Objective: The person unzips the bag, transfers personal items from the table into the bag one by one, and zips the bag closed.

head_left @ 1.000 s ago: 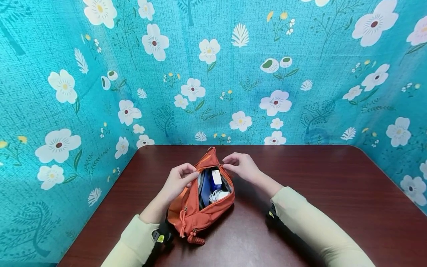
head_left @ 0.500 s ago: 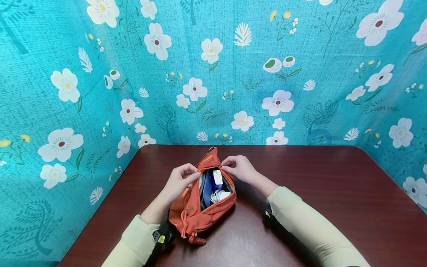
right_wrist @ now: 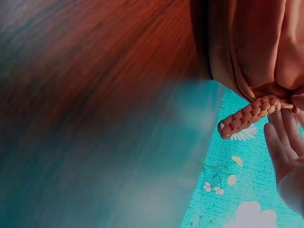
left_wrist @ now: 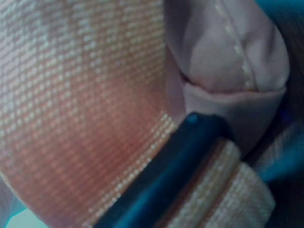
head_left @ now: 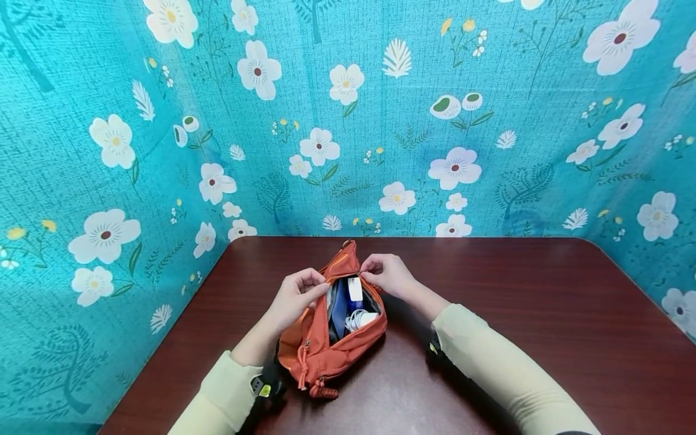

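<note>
An orange sling bag (head_left: 348, 356) lies on the table with its main zip undone. My left hand (head_left: 296, 297) pinches the left edge of the opening between thumb and fingers. At the far right corner of the opening, my right hand (head_left: 390, 275) pinches the zip end. Inside the bag show a blue item with a white label (head_left: 355, 289), a coiled white cable (head_left: 356, 319) and a dark blue flat piece (head_left: 339, 308). A braided cord pull (right_wrist: 249, 116) hangs beside the right hand in the right wrist view. Woven bag fabric (left_wrist: 80, 104) fills much of the left wrist view.
The dark red wooden table (head_left: 489, 302) runs back to a turquoise curtain (head_left: 408, 121) printed with flowers. Another braided pull (head_left: 323, 389) and a looped cord (head_left: 302, 365) hang at the bag's near end.
The right hand's fingers have drawn together at the bag's far right corner, and its forearm has shifted slightly left. The left hand keeps its grip on the edge. The head view has shifted slightly.
</note>
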`<control>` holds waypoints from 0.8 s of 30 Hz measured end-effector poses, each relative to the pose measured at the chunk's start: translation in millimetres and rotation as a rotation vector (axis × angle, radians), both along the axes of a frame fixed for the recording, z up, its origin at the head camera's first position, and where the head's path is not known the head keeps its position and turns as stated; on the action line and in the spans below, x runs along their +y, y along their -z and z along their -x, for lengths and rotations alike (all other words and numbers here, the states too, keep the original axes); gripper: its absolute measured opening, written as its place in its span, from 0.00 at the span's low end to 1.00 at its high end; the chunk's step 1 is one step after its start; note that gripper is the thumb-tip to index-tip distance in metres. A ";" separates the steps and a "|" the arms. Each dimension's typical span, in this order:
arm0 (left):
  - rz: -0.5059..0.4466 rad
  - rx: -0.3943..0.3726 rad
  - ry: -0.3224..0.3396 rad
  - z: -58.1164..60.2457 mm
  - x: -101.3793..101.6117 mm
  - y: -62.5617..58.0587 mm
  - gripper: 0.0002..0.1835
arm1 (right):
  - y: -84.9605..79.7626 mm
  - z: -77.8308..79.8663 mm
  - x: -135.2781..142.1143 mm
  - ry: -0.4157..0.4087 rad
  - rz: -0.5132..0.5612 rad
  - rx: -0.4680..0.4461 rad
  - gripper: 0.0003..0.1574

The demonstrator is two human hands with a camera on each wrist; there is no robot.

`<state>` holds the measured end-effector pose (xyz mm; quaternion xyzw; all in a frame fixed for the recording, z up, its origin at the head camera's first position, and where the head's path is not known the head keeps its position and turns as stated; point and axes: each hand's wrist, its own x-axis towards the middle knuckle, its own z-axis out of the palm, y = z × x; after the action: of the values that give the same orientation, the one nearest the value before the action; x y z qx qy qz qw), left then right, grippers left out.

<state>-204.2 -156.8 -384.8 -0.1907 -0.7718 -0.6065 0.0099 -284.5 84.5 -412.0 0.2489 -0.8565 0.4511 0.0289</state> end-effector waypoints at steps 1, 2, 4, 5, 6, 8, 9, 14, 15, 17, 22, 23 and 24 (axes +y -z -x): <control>-0.003 0.008 0.004 0.2 -0.1 0.5 0.06 | -0.7 0.5 0.3 0.001 0.001 0.002 0.02; 0.000 0.013 0.003 0.4 0.1 0.8 0.06 | -1.7 0.9 0.6 0.002 0.000 0.007 0.02; 0.006 0.005 0.001 0.4 0.4 0.4 0.06 | -3.8 1.9 1.4 0.002 0.001 0.016 0.03; 0.011 -0.003 0.002 0.2 0.5 -0.3 0.07 | -4.8 2.5 1.8 -0.001 0.003 0.021 0.03; 0.018 -0.019 0.000 0.4 0.8 -1.3 0.07 | -6.0 2.8 2.4 -0.005 0.006 0.026 0.03; 0.039 -0.038 0.003 1.0 0.6 -3.5 0.08 | -8.0 4.0 3.3 -0.006 0.004 0.027 0.03; 0.049 -0.047 0.006 1.9 0.2 -4.6 0.08 | -9.1 4.5 3.7 -0.008 0.006 0.023 0.02; 0.122 -0.052 0.039 11.2 -4.5 -10.2 0.10 | -12.2 6.1 5.6 -0.019 0.013 0.020 0.02; 0.141 -0.040 0.041 14.2 -5.3 -11.9 0.10 | -12.4 6.2 5.9 -0.022 0.017 0.023 0.03; 0.175 -0.014 0.037 21.9 -6.7 -15.3 0.10 | -12.6 5.7 6.6 -0.033 0.025 0.038 0.03; 0.237 0.037 0.020 46.3 -4.0 -25.6 0.09 | -12.1 4.2 6.4 -0.059 0.050 0.075 0.03; 0.246 0.043 0.022 51.2 -2.6 -27.6 0.09 | -12.3 3.9 6.0 -0.062 0.054 0.080 0.03; 0.256 0.048 0.025 56.4 -1.3 -29.2 0.08 | -12.7 3.8 5.3 -0.064 0.055 0.088 0.03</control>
<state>-260.6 -158.1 -355.6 -0.2146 -0.8400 -0.4983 -0.0038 -288.3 89.7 -399.3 0.2950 -0.8333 0.4637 0.0591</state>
